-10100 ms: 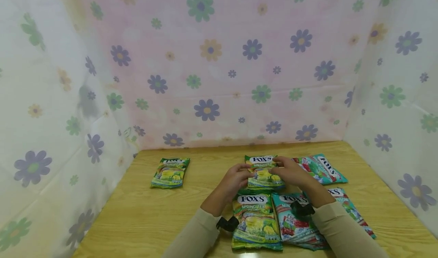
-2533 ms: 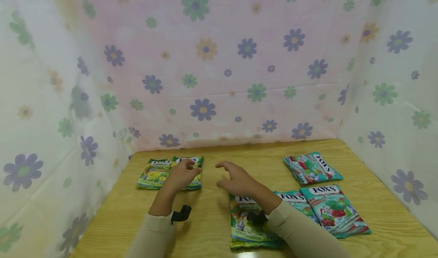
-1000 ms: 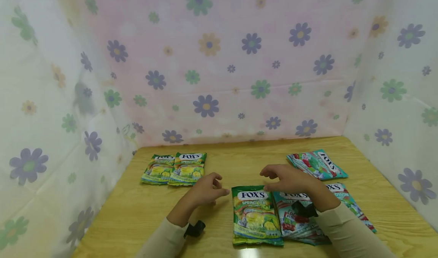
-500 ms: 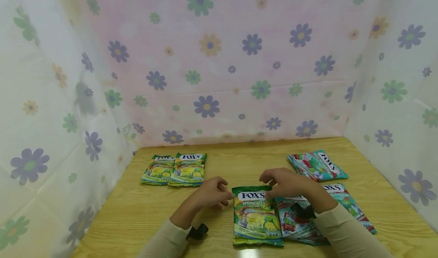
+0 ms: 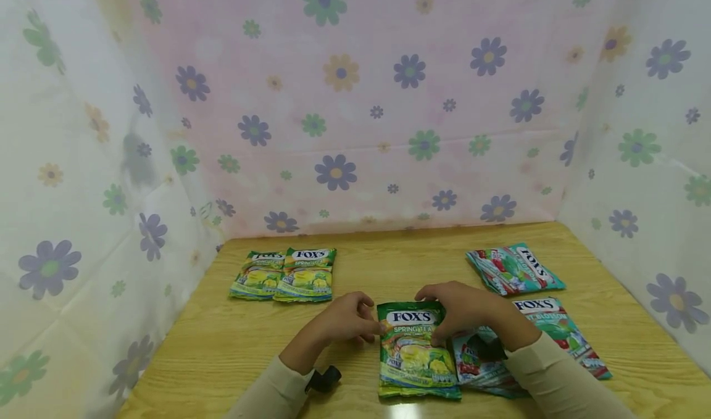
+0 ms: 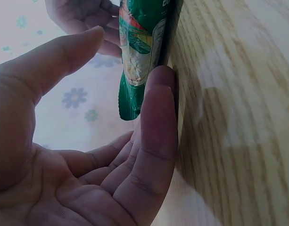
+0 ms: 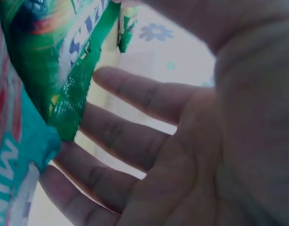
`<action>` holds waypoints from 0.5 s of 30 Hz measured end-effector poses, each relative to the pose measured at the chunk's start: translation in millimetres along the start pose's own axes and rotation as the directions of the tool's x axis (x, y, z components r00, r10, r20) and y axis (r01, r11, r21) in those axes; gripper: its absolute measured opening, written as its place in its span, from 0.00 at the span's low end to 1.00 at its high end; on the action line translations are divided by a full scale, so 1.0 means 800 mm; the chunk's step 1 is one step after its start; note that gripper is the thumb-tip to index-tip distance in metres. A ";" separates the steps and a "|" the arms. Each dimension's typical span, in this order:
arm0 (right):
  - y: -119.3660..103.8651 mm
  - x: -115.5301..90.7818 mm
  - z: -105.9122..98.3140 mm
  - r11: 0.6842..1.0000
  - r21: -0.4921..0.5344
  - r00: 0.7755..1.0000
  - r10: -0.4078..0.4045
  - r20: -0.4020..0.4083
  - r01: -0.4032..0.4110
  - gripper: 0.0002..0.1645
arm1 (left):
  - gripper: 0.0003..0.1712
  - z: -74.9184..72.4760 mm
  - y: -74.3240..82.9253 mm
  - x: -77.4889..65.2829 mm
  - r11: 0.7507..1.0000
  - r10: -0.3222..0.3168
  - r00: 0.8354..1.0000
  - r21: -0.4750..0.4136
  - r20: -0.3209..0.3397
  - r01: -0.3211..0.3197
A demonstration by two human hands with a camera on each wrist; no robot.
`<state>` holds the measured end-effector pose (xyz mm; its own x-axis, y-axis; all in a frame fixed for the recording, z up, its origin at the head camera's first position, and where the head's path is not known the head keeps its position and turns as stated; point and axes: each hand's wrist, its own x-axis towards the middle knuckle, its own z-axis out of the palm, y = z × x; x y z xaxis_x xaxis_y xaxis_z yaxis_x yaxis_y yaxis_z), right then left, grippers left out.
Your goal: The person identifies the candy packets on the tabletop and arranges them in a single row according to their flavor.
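A green-and-yellow candy bag (image 5: 413,360) marked FOX'S Spring Tea lies face up at the front middle of the table. My left hand (image 5: 349,318) is at its left edge. In the left wrist view its lower fingers (image 6: 158,122) lie against the wood right at the bag, thumb (image 6: 69,54) raised apart. Over the bag's upper right corner is my right hand (image 5: 466,311), thumb on the front. In the right wrist view its spread, nearly straight fingers (image 7: 120,136) reach to the bag's green top seam (image 7: 71,106).
Two Spring Tea candy bags, one (image 5: 305,277) overlapping the other (image 5: 257,278), lie at the back left. Teal Mint Blossom bags sit on the right: one at the back (image 5: 516,269), one in front (image 5: 566,339), one partly under my right arm (image 5: 483,369). Flowered cloth (image 5: 366,129) walls the table (image 5: 233,357).
A second Spring Tea bag came from the middle to the back left. Both hands then returned to the front bag; over the last half second they have closed in on its edges.
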<state>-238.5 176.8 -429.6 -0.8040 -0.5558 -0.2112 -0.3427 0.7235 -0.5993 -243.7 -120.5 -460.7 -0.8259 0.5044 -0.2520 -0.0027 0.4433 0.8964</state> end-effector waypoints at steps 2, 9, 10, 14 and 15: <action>-0.002 0.001 0.002 1.000 -0.014 1.000 -0.001 -0.005 0.000 0.50 | 0.42 0.001 0.001 0.000 1.000 -0.001 1.000 0.006 0.003 0.001; 0.001 0.006 0.009 0.999 -0.052 0.999 -0.016 -0.030 0.015 0.52 | 0.42 0.002 0.001 0.000 0.999 0.004 1.000 0.036 0.003 -0.004; 0.001 0.007 0.009 0.998 -0.056 0.999 -0.018 -0.037 0.016 0.52 | 0.42 0.002 0.001 0.000 0.999 0.005 1.000 0.040 0.002 -0.005; 0.002 0.009 0.013 0.998 -0.070 0.997 -0.016 -0.079 0.011 0.51 | 0.42 0.002 0.001 -0.001 0.999 0.006 1.000 0.054 -0.008 -0.005; 0.001 0.010 0.014 0.998 -0.066 0.996 -0.011 -0.091 0.005 0.51 | 0.42 0.002 0.001 -0.001 0.998 0.004 1.000 0.057 -0.011 -0.004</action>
<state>-239.7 168.4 -440.4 -0.8412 -0.5239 -0.1338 -0.3778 0.7464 -0.5478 -242.2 -119.6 -460.7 -0.8319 0.4983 -0.2442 0.0326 0.4832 0.8749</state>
